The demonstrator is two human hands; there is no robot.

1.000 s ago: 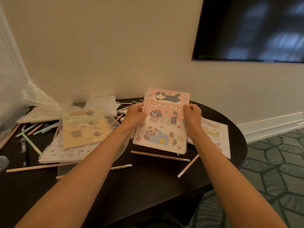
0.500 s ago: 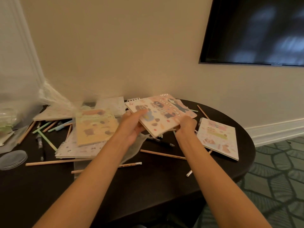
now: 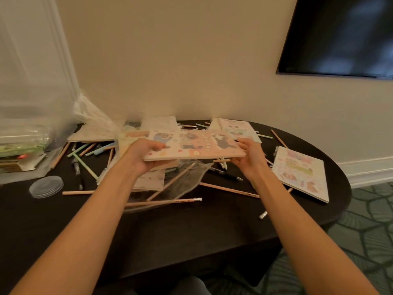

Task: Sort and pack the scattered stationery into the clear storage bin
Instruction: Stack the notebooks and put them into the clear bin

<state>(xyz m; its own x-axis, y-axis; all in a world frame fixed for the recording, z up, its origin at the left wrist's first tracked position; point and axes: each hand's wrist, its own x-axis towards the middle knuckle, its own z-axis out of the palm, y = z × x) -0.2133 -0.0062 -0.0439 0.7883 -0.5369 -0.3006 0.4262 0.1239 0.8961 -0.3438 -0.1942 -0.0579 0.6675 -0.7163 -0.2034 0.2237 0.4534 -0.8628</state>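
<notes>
A dark table [image 3: 191,235] is seen, with the clear storage bin [image 3: 29,128] set at its left end. A pink notebook [image 3: 197,145] is held flat above the mess, gripped at each end by the left hand [image 3: 142,159] and the right hand [image 3: 249,159]. Pencils [image 3: 229,190] are scattered underneath.

Both bare forearms extend forward. The left hand [image 3: 143,156] grips one end of a flat pink illustrated spiral notebook [image 3: 197,145], thumb on top. The right hand [image 3: 249,159] holds the opposite end, fingers curled.
</notes>
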